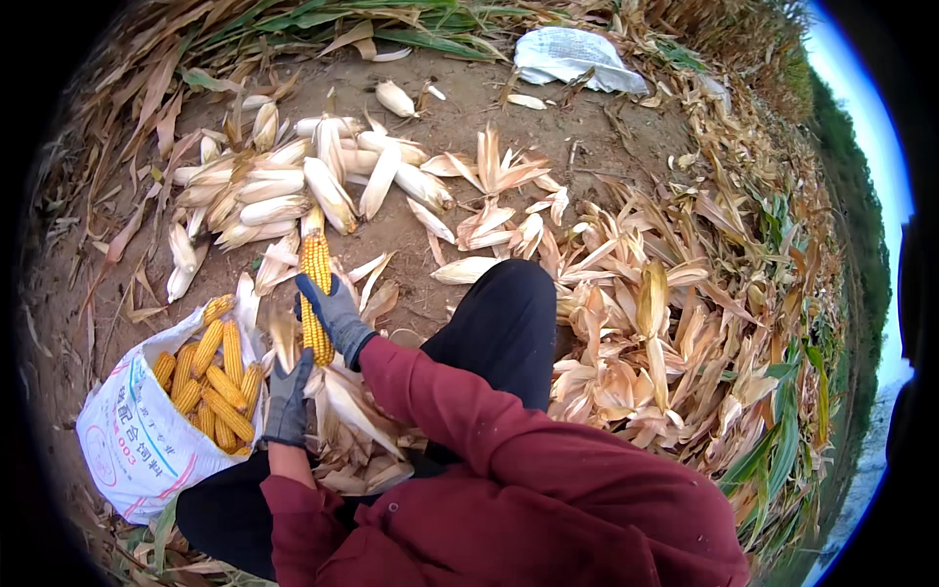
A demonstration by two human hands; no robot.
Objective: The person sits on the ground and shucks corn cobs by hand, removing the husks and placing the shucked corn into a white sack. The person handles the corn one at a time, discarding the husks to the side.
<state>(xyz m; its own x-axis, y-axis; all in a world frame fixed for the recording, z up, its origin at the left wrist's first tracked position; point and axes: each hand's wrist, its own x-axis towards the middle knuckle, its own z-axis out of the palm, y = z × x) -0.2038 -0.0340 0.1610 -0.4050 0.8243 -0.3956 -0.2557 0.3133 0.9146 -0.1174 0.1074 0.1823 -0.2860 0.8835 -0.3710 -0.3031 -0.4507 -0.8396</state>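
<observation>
My right hand (334, 312), in a grey glove with a dark palm, grips a bare yellow ear of corn (315, 257) around its middle. Pale husk remains at the ear's far end. At the ear's near end, the fingers of my left hand (288, 400), gloved alike, touch it beside a blurred strip of husk (283, 330); what they hold is partly hidden. To the left stands an uncovered white woven sack (125, 433) bearing print, with several husked ears (224, 385) inside. Loose husks (356, 411) lie beneath my hands, between my legs.
Beyond my hands, a pile of unhusked corn ears (271, 191) rests on bare soil (455, 81). Discarded husks (616, 352) are heaped right of my raised knee (506, 323). Another white woven sack (576, 59) lies flat at the back. Cut corn stalks (308, 18) border the ground.
</observation>
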